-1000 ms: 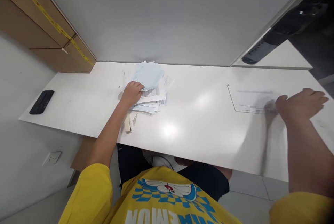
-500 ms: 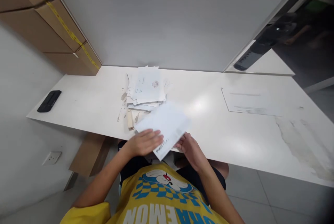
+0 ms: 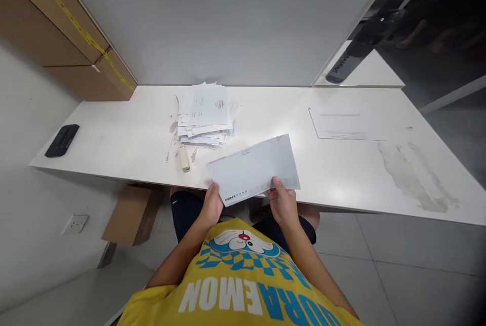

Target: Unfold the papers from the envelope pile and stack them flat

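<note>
We have the envelope [image 3: 255, 166] just before our body; its long axis runs left to right, the right end pointing slightly away; our left hand [image 3: 212, 205] grips the left end, our right hand [image 3: 283, 203] the near edge toward the right; beyond it extends the bench [image 3: 269, 113].

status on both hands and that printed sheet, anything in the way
Left hand, right hand gripping printed sheet. Sheet slanted over near edge of table. No obstruction seen at hands; paper stack beyond, leftward.
</note>
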A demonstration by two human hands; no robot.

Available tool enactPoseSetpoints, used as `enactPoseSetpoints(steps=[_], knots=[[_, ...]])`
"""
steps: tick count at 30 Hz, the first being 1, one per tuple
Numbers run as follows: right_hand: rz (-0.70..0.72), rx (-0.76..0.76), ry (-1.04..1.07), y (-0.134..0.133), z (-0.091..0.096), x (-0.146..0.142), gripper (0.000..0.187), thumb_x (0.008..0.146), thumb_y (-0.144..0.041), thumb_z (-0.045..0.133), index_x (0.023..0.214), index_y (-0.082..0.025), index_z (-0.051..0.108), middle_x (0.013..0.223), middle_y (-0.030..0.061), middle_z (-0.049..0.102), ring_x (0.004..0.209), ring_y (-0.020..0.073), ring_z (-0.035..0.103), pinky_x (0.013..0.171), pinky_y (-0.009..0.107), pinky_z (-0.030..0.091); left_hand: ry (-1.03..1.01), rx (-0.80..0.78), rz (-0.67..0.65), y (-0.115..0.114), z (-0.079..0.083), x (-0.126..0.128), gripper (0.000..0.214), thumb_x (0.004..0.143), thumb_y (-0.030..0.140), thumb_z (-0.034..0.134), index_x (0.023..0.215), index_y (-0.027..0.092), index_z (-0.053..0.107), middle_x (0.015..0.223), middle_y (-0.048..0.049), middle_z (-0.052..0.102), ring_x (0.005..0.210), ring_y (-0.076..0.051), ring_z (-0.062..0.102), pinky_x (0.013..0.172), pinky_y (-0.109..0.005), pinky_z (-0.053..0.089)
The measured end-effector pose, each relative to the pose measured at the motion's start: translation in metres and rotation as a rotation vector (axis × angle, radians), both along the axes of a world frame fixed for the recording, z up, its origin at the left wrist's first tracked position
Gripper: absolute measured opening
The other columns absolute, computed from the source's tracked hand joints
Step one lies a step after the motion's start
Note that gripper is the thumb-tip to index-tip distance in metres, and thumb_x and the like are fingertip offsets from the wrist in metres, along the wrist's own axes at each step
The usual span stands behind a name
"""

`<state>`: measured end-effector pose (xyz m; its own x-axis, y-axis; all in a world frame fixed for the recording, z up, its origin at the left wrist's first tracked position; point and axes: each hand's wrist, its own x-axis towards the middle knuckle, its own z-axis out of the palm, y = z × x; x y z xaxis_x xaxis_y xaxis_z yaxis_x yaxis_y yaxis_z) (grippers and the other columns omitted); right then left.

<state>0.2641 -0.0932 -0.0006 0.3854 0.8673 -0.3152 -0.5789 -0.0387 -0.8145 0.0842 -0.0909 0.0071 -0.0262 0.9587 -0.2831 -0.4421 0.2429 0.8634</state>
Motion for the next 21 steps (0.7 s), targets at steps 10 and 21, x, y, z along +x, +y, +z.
enactPoseSetpoints(steps=[10,21], knots=[[0.133,0.010,-0.335,0.016,-0.013,0.052,0.029,0.070,-0.045,0.078,0.085,-0.021,0.071,0.082,0.0019,0.069,0.080,0.0182,0.063,0.077,0.032,0.052,0.426,0.146,-0.054,0.043,0.009,-0.020,0.060,0.074,0.068,0.065,0.099,0.014,0.072,0.102,-0.0110,0.075,0.108,-0.031,0.066,0.100,-0.046,0.049],[0.156,-0.192,-0.541,0.021,-0.025,0.077,0.037,0.065,-0.046,0.076,0.090,-0.019,0.076,0.092,0.0044,0.073,0.088,0.0230,0.064,0.080,0.036,0.051,0.971,0.595,-0.132,0.154,0.051,-0.068,0.046,0.096,0.050,0.041,0.122,0.020,0.063,0.119,-0.0092,0.070,0.118,-0.024,0.062,0.103,-0.043,0.048]])
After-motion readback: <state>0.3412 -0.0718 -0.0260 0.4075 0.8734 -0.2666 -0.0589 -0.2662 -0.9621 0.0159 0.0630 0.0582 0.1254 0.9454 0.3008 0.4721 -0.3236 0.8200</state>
